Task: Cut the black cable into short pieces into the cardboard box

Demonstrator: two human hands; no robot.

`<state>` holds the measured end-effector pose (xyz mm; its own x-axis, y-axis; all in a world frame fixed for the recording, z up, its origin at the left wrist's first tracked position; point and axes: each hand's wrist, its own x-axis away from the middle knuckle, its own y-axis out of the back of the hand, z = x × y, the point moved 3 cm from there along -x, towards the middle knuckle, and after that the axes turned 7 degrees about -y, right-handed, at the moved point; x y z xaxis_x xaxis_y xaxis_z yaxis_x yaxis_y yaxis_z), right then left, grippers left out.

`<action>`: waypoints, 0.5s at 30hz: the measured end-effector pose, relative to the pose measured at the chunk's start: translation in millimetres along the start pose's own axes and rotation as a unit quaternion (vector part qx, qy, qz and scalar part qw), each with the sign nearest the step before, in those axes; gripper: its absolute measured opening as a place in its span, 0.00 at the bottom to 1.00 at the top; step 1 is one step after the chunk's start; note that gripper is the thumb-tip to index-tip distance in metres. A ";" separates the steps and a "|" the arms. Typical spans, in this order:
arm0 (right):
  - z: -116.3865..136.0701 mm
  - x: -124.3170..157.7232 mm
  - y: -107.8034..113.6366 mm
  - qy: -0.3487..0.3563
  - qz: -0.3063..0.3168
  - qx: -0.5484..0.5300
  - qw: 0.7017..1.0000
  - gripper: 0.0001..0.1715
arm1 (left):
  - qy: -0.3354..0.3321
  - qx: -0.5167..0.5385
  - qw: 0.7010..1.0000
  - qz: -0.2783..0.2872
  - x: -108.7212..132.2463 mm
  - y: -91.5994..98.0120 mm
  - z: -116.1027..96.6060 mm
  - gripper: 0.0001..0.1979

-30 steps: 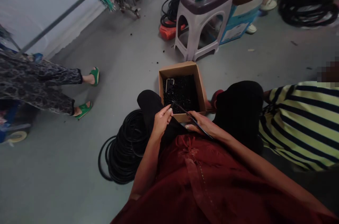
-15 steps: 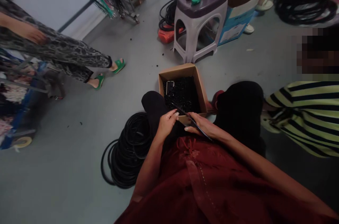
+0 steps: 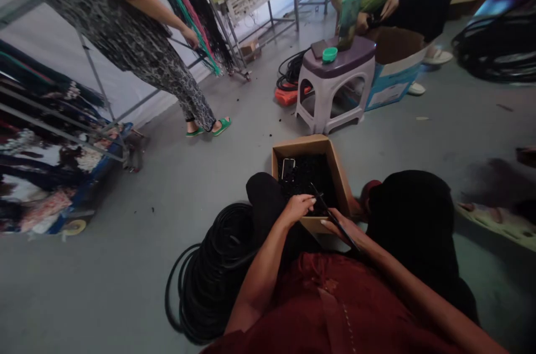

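I sit on the floor with an open cardboard box (image 3: pixel 341 175) of small black parts between my knees. My left hand (image 3: pixel 298 207) is curled at the near edge of the box, fingers closed on the tip of a thin black cable (image 3: pixel 335 219). My right hand (image 3: pixel 340 229) grips the same cable a little lower, and the cable runs back along my right forearm. A small metal-framed piece (image 3: pixel 288 167) lies at the back left of the box.
A big coil of black cable (image 3: pixel 209 270) lies at my left. A plastic stool (image 3: pixel 337 83) with a green cap stands beyond the box. One person walks at the left by a rack of hanging cables (image 3: pixel 184 2); another sits behind the stool.
My view has tilted up and the box now sits lower in it. The walking person has moved right toward the cable rack. My hands keep their hold on the cable by the box.
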<state>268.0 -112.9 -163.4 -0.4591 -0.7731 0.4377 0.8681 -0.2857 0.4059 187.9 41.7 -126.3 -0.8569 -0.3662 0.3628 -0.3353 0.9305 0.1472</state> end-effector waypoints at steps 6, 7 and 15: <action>-11.8 -4.6 -10.6 0.014 0.029 -0.041 0.999 0.38 | 0.029 0.078 0.996 -0.023 4.4 -5.1 17.9 0.24; -11.9 -5.4 -10.9 0.016 0.034 -0.043 0.998 0.38 | 0.030 0.078 0.996 -0.026 4.6 -4.5 18.1 0.24; -12.8 -6.8 -12.0 0.012 0.051 -0.026 0.998 0.38 | 0.027 0.051 0.998 -0.025 5.8 -4.5 14.7 0.20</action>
<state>263.1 -111.5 -181.5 -0.3632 -0.8131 0.4549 0.9192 -0.2330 0.3174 178.7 35.4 -138.4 -0.8160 -0.4102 0.4074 -0.4184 0.9053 0.0735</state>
